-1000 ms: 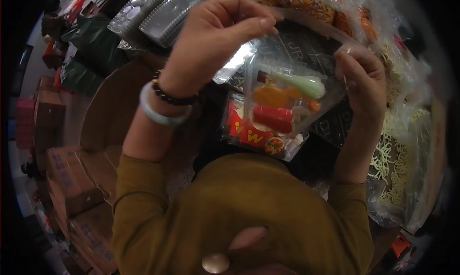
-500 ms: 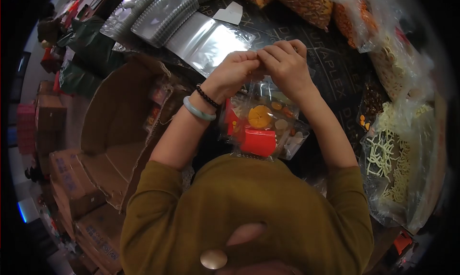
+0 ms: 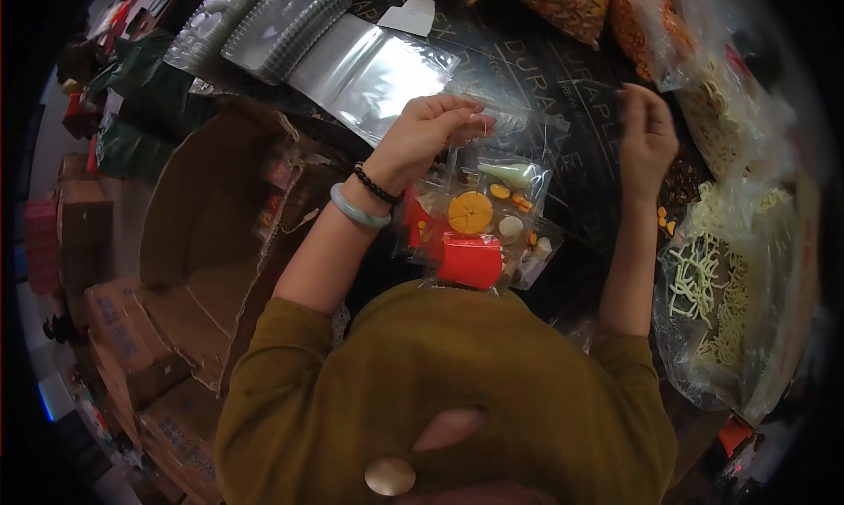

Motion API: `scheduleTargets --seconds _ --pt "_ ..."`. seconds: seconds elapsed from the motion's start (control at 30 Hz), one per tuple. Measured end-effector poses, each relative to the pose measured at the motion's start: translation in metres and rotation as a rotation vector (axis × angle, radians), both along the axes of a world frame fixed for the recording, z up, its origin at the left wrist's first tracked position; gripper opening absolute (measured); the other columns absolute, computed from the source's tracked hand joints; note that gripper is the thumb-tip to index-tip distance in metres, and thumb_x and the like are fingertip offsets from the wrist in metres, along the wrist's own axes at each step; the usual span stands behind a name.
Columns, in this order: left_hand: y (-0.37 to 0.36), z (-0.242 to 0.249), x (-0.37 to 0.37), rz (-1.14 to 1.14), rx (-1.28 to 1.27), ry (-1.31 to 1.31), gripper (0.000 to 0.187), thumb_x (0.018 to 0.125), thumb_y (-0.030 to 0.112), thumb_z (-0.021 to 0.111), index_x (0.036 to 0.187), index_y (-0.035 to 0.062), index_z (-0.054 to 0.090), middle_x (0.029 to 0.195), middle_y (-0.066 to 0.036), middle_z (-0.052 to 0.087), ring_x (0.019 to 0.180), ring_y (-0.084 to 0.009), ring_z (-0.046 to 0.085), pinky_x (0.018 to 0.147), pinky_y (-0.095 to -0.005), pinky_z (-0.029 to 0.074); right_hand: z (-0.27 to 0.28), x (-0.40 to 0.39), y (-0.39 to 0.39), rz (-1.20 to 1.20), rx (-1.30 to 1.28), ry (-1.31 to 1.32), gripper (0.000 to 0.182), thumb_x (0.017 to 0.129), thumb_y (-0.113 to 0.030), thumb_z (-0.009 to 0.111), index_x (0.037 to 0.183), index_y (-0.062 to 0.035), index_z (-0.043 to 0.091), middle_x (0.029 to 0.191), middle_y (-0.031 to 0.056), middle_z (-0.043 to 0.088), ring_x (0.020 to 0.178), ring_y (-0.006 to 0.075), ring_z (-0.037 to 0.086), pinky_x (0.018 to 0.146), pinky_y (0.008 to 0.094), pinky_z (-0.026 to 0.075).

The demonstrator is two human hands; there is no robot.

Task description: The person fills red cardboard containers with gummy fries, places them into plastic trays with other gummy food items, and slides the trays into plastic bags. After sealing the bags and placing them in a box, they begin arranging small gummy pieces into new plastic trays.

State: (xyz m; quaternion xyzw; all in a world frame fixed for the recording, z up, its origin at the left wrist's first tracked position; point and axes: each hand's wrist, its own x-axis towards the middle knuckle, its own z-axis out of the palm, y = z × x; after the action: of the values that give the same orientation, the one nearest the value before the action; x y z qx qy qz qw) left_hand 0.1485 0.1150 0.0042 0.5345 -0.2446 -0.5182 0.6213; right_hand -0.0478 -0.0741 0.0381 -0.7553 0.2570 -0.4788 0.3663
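My left hand (image 3: 440, 127), with a dark bead bracelet and a pale bangle at its wrist, pinches the top edge of a clear plastic bag (image 3: 542, 186). Through the plastic I see a red piece (image 3: 470, 261), a round orange piece (image 3: 470, 213), a pale green piece (image 3: 514, 173) and small orange and whitish bits. More clear packets seem to lie under it. My right hand (image 3: 649, 136) is raised apart from the bag, over the dark board at the right. Its fingers are curled and slightly blurred; whatever they may hold is hidden.
Stacked clear plastic trays (image 3: 286, 35) and a pile of flat clear bags (image 3: 378, 70) lie at the upper left. An open cardboard box (image 3: 198, 215) stands left. Bags of orange pieces (image 3: 563, 13) and pale green strands (image 3: 694, 281) line the back and right of the dark board (image 3: 519, 61).
My right hand has left the bag's top and moved right, away from my left hand. My left hand still pinches the bag. The pale green piece inside now shows.
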Motion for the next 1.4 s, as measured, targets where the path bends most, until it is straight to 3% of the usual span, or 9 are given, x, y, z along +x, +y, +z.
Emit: scheduleTargets --seconds 0.1,0.27,0.47,0.53,0.73,0.9,1.03,1.17,1.4 --pt "-0.005 0.007 -0.004 -0.026 -0.016 0.027 0.028 0.096 0.010 0.046 0.118 -0.0047 0.055 0.108 -0.015 0.065 0.098 -0.0200 0.064 0.085 -0.0282 0.051 0.005 0.036 0.047 0.220 -0.724 0.313 0.017 0.078 -0.008 0.066 0.095 -0.0084 0.063 0.092 0.0051 0.064 0.088 0.0222 0.062 0.077 0.0334 0.044" --pt "-0.007 0.000 -0.005 -0.062 -0.081 -0.029 0.028 0.096 0.011 0.046 0.116 -0.0050 0.057 0.102 -0.011 0.066 0.092 -0.0171 0.064 0.086 -0.0288 0.051 -0.021 0.078 0.055 0.263 -0.896 0.482 0.010 0.078 -0.012 0.062 0.087 -0.0081 0.060 0.089 0.0039 0.063 0.088 0.0206 0.060 0.084 0.0327 0.040" --pt "-0.001 0.012 -0.006 -0.008 -0.003 -0.116 0.027 0.096 0.009 0.045 0.116 -0.0054 0.056 0.108 -0.015 0.065 0.101 -0.0204 0.063 0.090 -0.0296 0.049 -0.008 0.060 0.030 0.285 0.599 -0.021 0.020 0.098 -0.016 0.042 0.095 -0.0024 0.057 0.080 0.0085 0.063 0.067 0.0132 0.062 0.065 0.0268 0.054" --pt "0.003 0.009 -0.004 0.009 -0.041 -0.105 0.026 0.096 0.009 0.044 0.115 -0.0052 0.056 0.110 -0.016 0.065 0.104 -0.0215 0.062 0.092 -0.0304 0.048 -0.006 0.015 -0.029 -0.025 0.739 -0.324 0.019 0.097 -0.016 0.049 0.102 0.0007 0.058 0.091 0.0075 0.060 0.060 0.0072 0.047 0.055 0.0198 0.041" --pt "0.006 -0.001 0.000 -0.035 -0.167 -0.070 0.025 0.095 0.006 0.043 0.113 -0.0033 0.057 0.111 -0.016 0.064 0.107 -0.0233 0.061 0.095 -0.0318 0.047 -0.014 -0.012 0.008 0.245 0.598 0.087 0.036 0.091 -0.010 0.058 0.125 -0.0034 0.051 0.096 0.0065 0.061 0.060 0.0024 0.047 0.053 0.0170 0.040" --pt "0.023 0.006 0.000 -0.094 -0.205 -0.266 0.028 0.086 0.003 0.052 0.112 -0.0026 0.060 0.114 -0.015 0.063 0.108 -0.0214 0.060 0.093 -0.0315 0.047 -0.032 -0.016 0.018 0.625 0.070 0.184 0.026 0.080 0.002 0.065 0.106 -0.0049 0.066 0.089 0.0031 0.062 0.068 0.0053 0.052 0.060 0.0210 0.045" --pt "0.045 0.008 -0.003 -0.025 -0.239 -0.013 0.044 0.085 0.029 0.059 0.116 -0.0012 0.058 0.134 -0.014 0.049 0.116 -0.0211 0.053 0.095 -0.0347 0.043 -0.034 -0.040 0.043 0.687 0.009 0.296 0.023 0.073 0.012 0.061 0.090 -0.0022 0.067 0.087 0.0065 0.061 0.080 0.0155 0.061 0.067 0.0249 0.049" --pt "0.037 -0.003 -0.017 0.135 0.100 0.084 0.058 0.089 0.047 0.058 0.116 -0.0043 0.055 0.113 -0.012 0.060 0.098 -0.0152 0.059 0.082 -0.0289 0.047 -0.040 -0.048 0.050 0.668 -0.066 0.285 0.021 0.070 0.011 0.060 0.086 -0.0014 0.066 0.089 0.0066 0.061 0.079 0.0162 0.061 0.066 0.0256 0.049" --pt "0.039 0.008 -0.068 0.184 -0.112 -0.388 0.031 0.076 0.003 0.070 0.105 -0.0036 0.061 0.081 0.000 0.065 0.072 -0.0039 0.057 0.062 -0.0193 0.047 -0.019 -0.076 0.071 0.494 -0.031 0.200 0.009 0.072 0.000 0.061 0.081 0.0003 0.064 0.089 0.0074 0.061 0.078 0.0163 0.060 0.064 0.0265 0.048"
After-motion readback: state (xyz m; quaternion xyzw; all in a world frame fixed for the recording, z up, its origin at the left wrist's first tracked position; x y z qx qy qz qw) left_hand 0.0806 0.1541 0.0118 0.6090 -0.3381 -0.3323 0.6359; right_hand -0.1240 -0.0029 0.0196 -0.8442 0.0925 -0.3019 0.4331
